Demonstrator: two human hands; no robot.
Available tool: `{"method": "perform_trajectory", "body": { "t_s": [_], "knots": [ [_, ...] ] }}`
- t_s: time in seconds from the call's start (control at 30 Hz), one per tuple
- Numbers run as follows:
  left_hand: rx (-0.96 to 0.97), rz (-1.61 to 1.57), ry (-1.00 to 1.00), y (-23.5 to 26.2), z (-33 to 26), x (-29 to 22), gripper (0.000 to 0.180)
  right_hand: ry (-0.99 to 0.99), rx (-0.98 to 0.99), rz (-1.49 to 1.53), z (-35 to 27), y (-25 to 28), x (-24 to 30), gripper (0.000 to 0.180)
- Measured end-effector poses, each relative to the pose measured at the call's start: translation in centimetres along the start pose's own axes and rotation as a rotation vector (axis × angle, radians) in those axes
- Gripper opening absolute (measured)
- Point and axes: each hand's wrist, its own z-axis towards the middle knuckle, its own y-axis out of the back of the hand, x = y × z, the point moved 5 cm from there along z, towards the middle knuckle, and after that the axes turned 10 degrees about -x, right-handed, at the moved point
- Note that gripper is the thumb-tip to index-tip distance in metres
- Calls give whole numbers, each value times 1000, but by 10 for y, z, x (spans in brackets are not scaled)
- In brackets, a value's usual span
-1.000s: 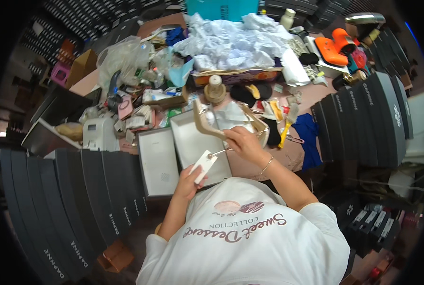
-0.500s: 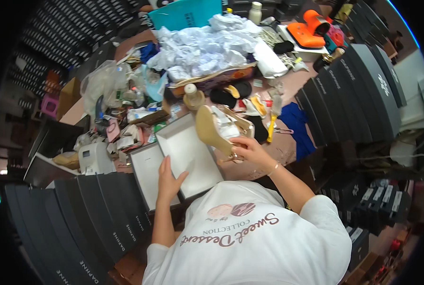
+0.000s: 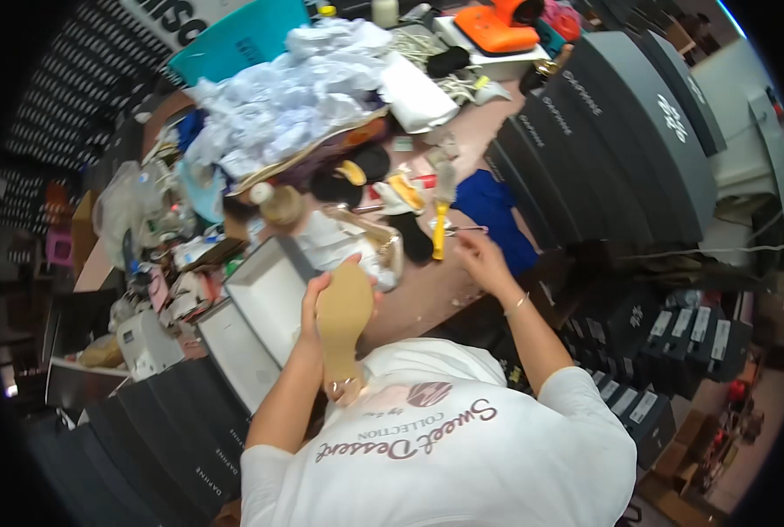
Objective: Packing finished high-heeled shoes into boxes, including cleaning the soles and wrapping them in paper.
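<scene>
My left hand [image 3: 313,303] is closed around a high-heeled shoe [image 3: 344,316], holding it with the tan sole facing up and the heel end toward my shirt. My right hand [image 3: 487,265] is empty over the table, fingers bent and a little apart. Just beyond its fingertips lies a slim pinkish tool [image 3: 473,229], close to a brush with a yellow handle [image 3: 439,233]. A second shoe [image 3: 383,235] rests on the table with white paper [image 3: 330,239] around it. The shoe box [image 3: 269,285], white inside, stands partly behind my left hand.
Stacked dark shoe boxes rise at the right [image 3: 611,158] and lower left [image 3: 159,422]. Crumpled white paper [image 3: 295,97] heaps at the back. A bottle [image 3: 280,204], black pads [image 3: 417,239] and a blue cloth [image 3: 497,211] lie around the work area.
The shoe has passed from my right hand to my left, which has left the box. My right hand has moved right toward the brush and slim tool. The view has turned.
</scene>
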Motion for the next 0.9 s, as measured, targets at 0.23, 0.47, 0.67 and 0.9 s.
{"method": "perform_trajectory", "body": {
  "t_s": [0.23, 0.47, 0.67, 0.9],
  "knots": [
    [-73, 168, 41, -31, 7, 26, 67, 39, -39, -585, 67, 55, -109, 74],
    [46, 129, -57, -32, -17, 14, 67, 105, -304, -141, 53, 87, -96, 23],
    [44, 214, -24, -27, -18, 25, 65, 193, -81, 613, -57, 57, 97, 21],
    [-65, -71, 69, 23, -11, 50, 44, 669, -159, 131, -93, -64, 200, 16]
  ]
}}
